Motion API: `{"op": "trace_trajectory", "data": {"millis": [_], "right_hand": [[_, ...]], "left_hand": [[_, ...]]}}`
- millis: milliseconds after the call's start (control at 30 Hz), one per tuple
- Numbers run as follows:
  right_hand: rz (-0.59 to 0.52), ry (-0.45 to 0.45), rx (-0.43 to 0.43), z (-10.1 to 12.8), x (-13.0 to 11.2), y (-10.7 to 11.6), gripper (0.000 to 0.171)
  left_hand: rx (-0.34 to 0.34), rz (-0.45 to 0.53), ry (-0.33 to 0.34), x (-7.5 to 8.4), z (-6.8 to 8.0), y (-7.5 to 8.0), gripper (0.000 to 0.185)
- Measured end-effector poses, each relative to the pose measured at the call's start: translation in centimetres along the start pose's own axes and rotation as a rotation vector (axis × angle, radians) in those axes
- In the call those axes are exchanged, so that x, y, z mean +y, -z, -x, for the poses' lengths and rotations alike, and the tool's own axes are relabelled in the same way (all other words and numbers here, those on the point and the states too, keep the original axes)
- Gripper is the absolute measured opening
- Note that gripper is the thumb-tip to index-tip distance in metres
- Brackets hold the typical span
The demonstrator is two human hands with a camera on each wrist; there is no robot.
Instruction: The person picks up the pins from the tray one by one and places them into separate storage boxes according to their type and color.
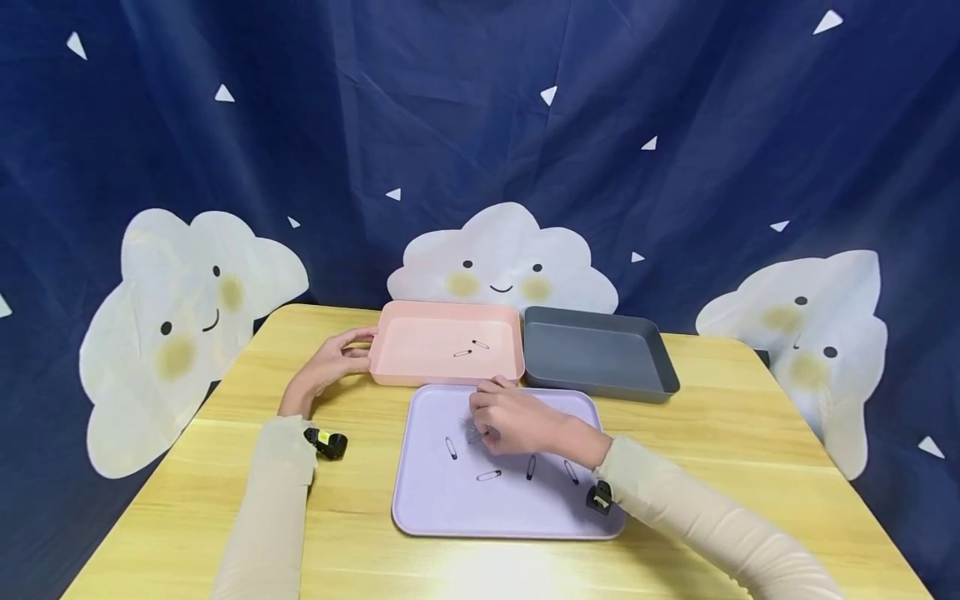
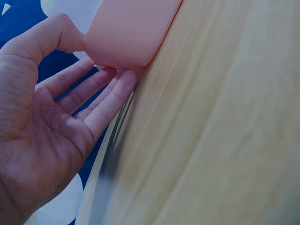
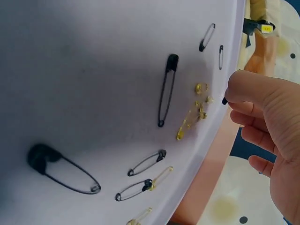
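My left hand point(image 1: 332, 364) holds the left end of a pink tray point(image 1: 412, 350), its thumb on the end wall and fingertips at the lower edge in the left wrist view. Two dark safety pins point(image 1: 462, 353) lie inside that tray. Over a lilac tray point(image 1: 442, 510), my right hand point(image 1: 519, 421) pinches a small item whose black tip point(image 3: 225, 101) shows between thumb and finger; it looks like a black safety pin, mostly hidden. Several black safety pins point(image 3: 168, 91) are spread on the lilac tray, with smaller gold safety pins point(image 3: 200, 112) among them.
A dark grey tray point(image 1: 592, 350) stands to the right of the pink one, behind the lilac tray. All sit on a wood-grain table point(image 1: 360, 533). A navy curtain point(image 1: 465, 150) with cloud faces hangs behind the table.
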State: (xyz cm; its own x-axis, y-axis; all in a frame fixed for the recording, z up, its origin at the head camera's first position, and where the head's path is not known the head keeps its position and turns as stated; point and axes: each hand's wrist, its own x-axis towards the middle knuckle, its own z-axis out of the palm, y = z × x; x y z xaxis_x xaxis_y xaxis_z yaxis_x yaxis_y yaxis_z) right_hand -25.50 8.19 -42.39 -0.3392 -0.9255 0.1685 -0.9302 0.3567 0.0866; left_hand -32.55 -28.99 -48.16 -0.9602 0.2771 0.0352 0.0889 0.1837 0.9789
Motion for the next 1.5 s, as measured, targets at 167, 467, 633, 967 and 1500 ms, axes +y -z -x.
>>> {"op": "trace_trajectory", "data": {"millis": [167, 467, 633, 967, 1500], "right_hand": [[0.004, -0.013, 0.037, -0.1, 0.5, 0.5, 0.014], [-0.009, -0.06, 0.101, -0.5, 1.5, 1.8, 0.014], [-0.03, -0.082, 0.119, -0.6, 1.9, 2.0, 0.013], [-0.046, -0.106, 0.143, -0.7, 2.5, 2.4, 0.015], [-0.058, -0.126, 0.21, -1.4, 3.8, 3.2, 0.014]], "left_hand": [[0.009, -0.007, -0.003, 0.1, 0.0, -0.1, 0.068], [0.0, -0.005, -0.019, 0.3, -0.1, -0.3, 0.067], [-0.002, 0.009, -0.02, 0.3, 0.0, -0.3, 0.068], [0.005, 0.01, -0.006, 0.3, 0.1, 0.0, 0.071], [0.016, -0.034, -0.015, 0.2, 0.0, 0.0, 0.068]]}}
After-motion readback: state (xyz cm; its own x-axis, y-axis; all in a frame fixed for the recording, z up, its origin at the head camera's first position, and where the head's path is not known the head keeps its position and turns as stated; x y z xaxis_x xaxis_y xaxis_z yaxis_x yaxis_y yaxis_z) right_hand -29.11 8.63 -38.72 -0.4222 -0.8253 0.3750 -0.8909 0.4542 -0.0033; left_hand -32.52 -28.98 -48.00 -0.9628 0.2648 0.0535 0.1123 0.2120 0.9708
